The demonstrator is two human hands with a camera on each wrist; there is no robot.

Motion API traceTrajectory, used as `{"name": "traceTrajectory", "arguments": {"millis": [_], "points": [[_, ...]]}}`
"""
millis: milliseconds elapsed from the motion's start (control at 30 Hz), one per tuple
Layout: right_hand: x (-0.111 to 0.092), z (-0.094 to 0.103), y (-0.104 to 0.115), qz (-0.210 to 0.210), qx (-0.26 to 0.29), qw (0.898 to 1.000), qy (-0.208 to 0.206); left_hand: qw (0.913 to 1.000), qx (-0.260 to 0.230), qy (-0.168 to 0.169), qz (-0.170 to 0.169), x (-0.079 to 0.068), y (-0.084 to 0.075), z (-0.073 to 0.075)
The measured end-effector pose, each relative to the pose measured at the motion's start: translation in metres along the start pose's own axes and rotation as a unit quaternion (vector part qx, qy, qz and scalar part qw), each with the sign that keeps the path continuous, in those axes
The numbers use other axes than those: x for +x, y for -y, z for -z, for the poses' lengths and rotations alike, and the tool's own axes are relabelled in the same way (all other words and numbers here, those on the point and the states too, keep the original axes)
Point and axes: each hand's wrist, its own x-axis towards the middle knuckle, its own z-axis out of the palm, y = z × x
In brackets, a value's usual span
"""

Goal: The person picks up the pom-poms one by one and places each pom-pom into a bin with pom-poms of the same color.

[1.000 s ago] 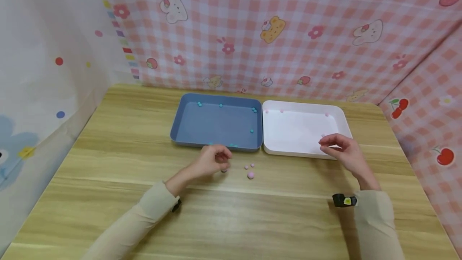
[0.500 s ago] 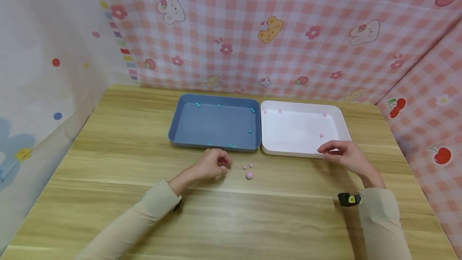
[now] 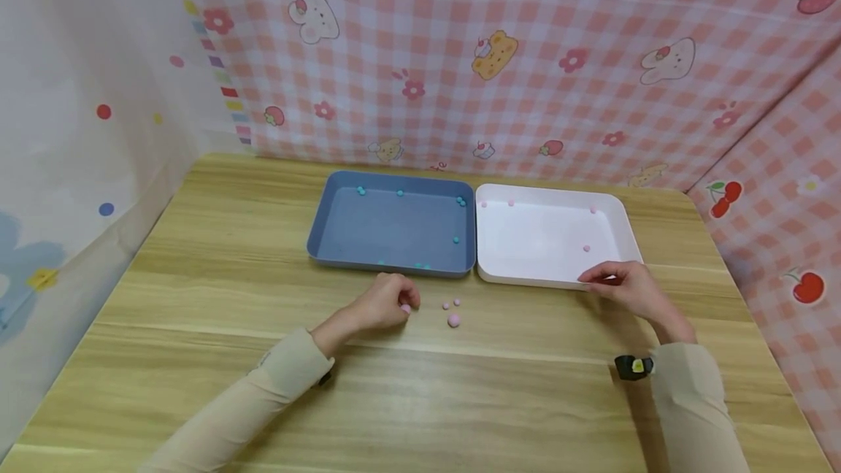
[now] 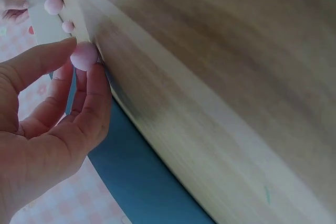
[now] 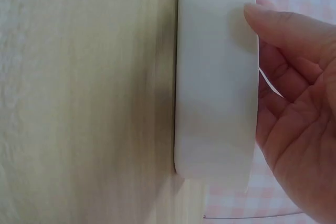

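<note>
One pink ball (image 4: 84, 56) sat pinched between the thumb and fingertips of the left hand (image 3: 383, 304), seen from my remote seat, the digits parted only by the ball's width. I could not tell whether it touched the wooden table (image 3: 460, 400) or hung just above. Round, it gave me no long axis to line up with; what counted, I judged, was that its neighbours lay to the hand's right: two small pink beads (image 3: 446, 306) and, slightly nearer the front, a loose pink ball (image 3: 454, 320), all closer to the left hand than the other. Just beyond that hand ran the near wall of the blue-grey tray (image 3: 388, 228), with teal beads (image 3: 400, 193) scattered inside. Well apart, the right hand (image 3: 627, 288) held the near rim of the white tray (image 3: 532, 239), thumb outside and fingers behind the wall, with no bead that I could see in its grasp. Four pale pink beads (image 3: 587, 248) showed inside that tray, just beside the blue-grey one, and gingham cloth (image 3: 447, 42) hung behind both.
</note>
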Motion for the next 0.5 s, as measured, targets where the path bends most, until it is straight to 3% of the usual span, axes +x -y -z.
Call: {"name": "traceTrajectory", "arguments": {"millis": [300,500], "points": [[-0.002,0.000,0.015,-0.003,-0.014,1.000,-0.012,0.9999,-0.011,0.006,-0.006,0.001,0.000,-0.001],[0.000,-0.001,-0.002,-0.001,-0.015,1.000,-0.011,0.9990,-0.044,0.002,0.004,0.002,-0.002,-0.001]]}}
